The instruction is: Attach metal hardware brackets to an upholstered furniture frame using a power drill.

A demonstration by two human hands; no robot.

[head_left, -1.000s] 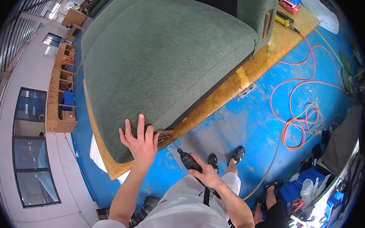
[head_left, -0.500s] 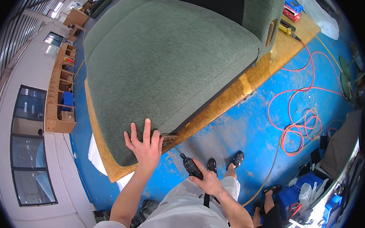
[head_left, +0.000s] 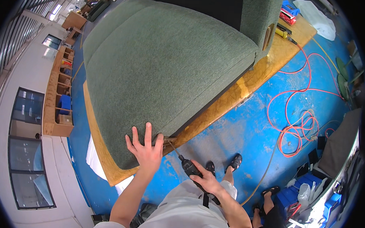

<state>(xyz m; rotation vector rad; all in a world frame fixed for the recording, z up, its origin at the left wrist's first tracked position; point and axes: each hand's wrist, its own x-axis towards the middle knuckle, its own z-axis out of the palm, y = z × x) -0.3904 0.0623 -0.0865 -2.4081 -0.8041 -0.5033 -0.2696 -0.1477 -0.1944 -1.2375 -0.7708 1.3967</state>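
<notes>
The left hand (head_left: pixel 146 151) lies flat, fingers spread, on the green cushion (head_left: pixel 160 67) corner; the right hand (head_left: pixel 207 182) clamps the black driver (head_left: pixel 190 168), its long axis pointing up-left at the cushion's edge; open blue floor (head_left: pixel 239 133) lies to the right.

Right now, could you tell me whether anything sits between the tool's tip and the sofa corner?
Nothing visible does. The right hand holds the black tool with its thin tip aimed at the sofa corner, beside the left hand pressing the green upholstery.

Left hand (head_left: pixel 146 150) slid slightly right along green cushion (head_left: pixel 160 67) edge. Right hand (head_left: pixel 205 182) brought black power tool (head_left: pixel 188 167) closer; its bit now at cushion corner.
</notes>
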